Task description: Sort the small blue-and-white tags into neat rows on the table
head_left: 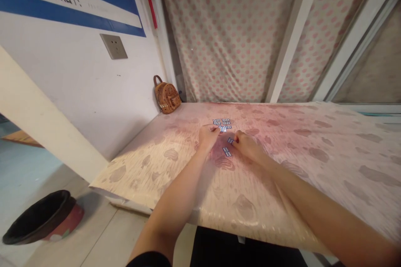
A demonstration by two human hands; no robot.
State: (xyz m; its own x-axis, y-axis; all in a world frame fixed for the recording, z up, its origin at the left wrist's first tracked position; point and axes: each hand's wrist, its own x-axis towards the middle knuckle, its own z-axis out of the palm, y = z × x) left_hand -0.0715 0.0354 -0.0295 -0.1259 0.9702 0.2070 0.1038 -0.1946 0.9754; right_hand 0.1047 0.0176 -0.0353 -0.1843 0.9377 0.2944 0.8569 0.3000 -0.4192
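My left hand [208, 137] is closed, its fingertips pinching a small blue-and-white card [222, 129] at the near edge of a group of similar cards [222, 121] laid in rows on the table. To the right and a little nearer, my right hand [247, 145] pinches another small blue-and-white card [231, 140] by its right end. One more loose card [227, 152] lies flat on the tablecloth, just below the right hand's fingertips. The markings on the cards are too small to read, and my left fingers partly cover the lowest row.
A patterned plastic tablecloth [175, 175] covers the table. At its far left corner, a brown mini backpack [168, 97] leans by the wall. Dotted curtains [232, 37] hang behind. On the floor to the left stands a dark-rimmed pot [67, 220].
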